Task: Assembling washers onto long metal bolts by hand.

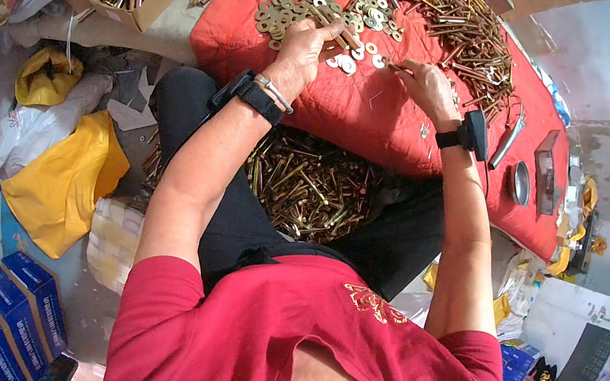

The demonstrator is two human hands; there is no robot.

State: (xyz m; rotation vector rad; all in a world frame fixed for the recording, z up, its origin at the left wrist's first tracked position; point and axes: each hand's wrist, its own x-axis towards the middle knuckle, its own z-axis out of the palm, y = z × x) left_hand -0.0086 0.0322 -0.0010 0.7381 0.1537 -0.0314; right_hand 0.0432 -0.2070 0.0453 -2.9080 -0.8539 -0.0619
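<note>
Several brass-coloured metal bolts [347,36] stick out of my left hand [306,47], whose thumb and fingers are closed round them. That hand is over the far part of the red padded cloth, just beside a spread of flat round washers [279,17]. To its right, my right hand [428,91] is lower and pinches at a small washer [379,61] with thumb and forefinger; the fingertips partly cover the contact. A large heap of similar bolts [457,18] lies along the cloth's right side.
The red cloth [381,120] spreads in front of me. More bolts [312,181] are piled below it between my legs. A cardboard box [144,9] of bolts stands far left. A metal tube [507,142] and round tin [520,183] lie right. Yellow bags [72,186] and blue boxes [21,320] are left.
</note>
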